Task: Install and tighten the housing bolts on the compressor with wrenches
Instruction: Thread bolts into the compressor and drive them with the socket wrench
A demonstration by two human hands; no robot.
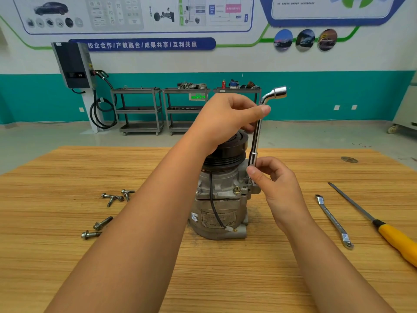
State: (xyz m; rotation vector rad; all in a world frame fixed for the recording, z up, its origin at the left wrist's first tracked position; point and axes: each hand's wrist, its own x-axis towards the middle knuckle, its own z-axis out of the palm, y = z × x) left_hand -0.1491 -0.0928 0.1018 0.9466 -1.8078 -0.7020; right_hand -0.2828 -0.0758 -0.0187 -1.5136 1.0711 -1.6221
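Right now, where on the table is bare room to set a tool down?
Bare wood lies on the table at the near edge in front of the compressor, and far left beyond the loose bolts. Crowded: the bolts left of the compressor; the flat wrench and screwdriver on the right.

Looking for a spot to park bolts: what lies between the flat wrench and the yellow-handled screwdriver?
Nothing: bare tabletop separates the flat wrench and the screwdriver, shown in the head view.

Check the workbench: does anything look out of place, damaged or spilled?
Nothing looks damaged or spilled. Only the loose bolts stand out: they lie scattered at odd angles on the table left of the compressor, not yet fitted.
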